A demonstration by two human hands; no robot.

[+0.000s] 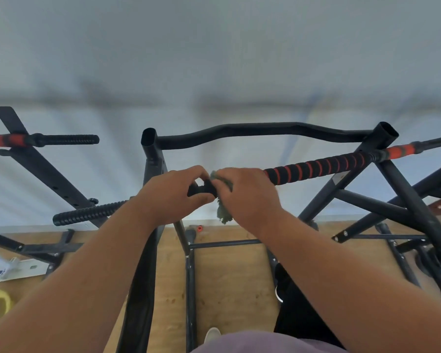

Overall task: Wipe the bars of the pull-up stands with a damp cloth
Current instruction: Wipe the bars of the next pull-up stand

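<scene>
So the right hand (245,197) has a greenish cloth (223,215) bunched around the near end of the foam-wrapped handle bar (321,168), fingers curled over it with a tail of cloth hanging below; the left hand (173,197) pinches the black end of that same bar (201,190) between thumb and fingers, right next to the cloth; biggest risk I see is the loose tail catching on the upright post (150,159) just to the left, or the cloth sliding off the end if the wipe pulls nearward instead of along the bar; also the ribbed red-and-black foam probably grabs damp fabric, so it could bunch up and skip the grooves; the far curved top bar (260,129) looks untouched, can't really tell.
</scene>
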